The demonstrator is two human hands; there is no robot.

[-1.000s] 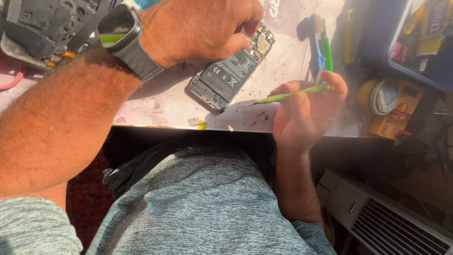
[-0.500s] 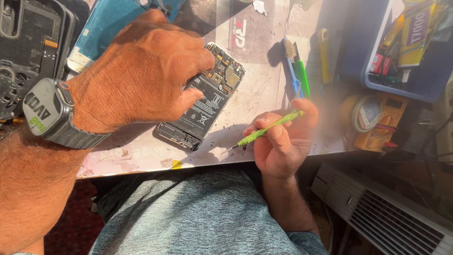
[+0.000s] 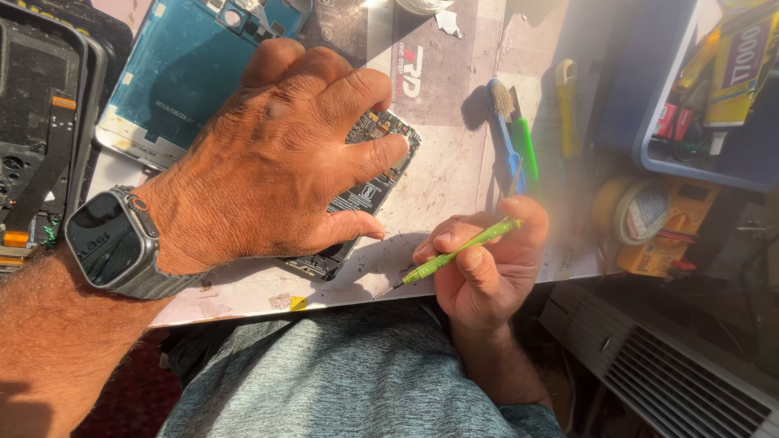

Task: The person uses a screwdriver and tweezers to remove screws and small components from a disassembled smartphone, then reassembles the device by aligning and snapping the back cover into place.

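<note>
Opened black smartphone with exposed circuit board (image 3: 369, 174) lies flat on the table (image 3: 454, 162), left hand (image 3: 276, 162) spread over it, fingers apart; right hand (image 3: 487, 268) fingers clamped on slim green screwdriver (image 3: 454, 253) just beside.

A teal back cover (image 3: 191, 77) lies at the mat's (image 3: 454, 174) top left, beside a black frame (image 3: 40, 122). A blue brush (image 3: 505, 130) and yellow cutter (image 3: 566, 101) lie near a blue tray (image 3: 649, 105). A yellow multimeter (image 3: 657, 223) sits below.
</note>
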